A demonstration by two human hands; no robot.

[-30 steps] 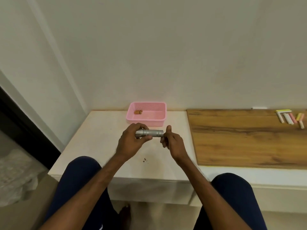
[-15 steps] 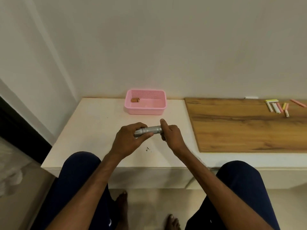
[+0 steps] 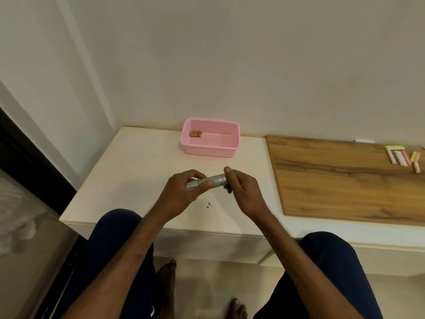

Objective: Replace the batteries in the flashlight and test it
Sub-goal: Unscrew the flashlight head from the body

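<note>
Item: silver flashlight (image 3: 212, 180), held level above the white table (image 3: 138, 162). Your left hand (image 3: 181, 194) was wrapped around its left end; your right hand (image 3: 241, 189) pinched the right end. Batteries (image 3: 195, 134) lay in the pink basket (image 3: 210, 150) farther back. Chalk sticks (image 3: 403, 157) rested on the wooden board (image 3: 345, 180).

I take this for a home room: plain painted walls, a low white cabinet (image 3: 142, 162), a pink basket (image 3: 210, 149), coloured chalk sticks (image 3: 404, 157) on a wooden board (image 3: 340, 180), bare feet on tile.
</note>
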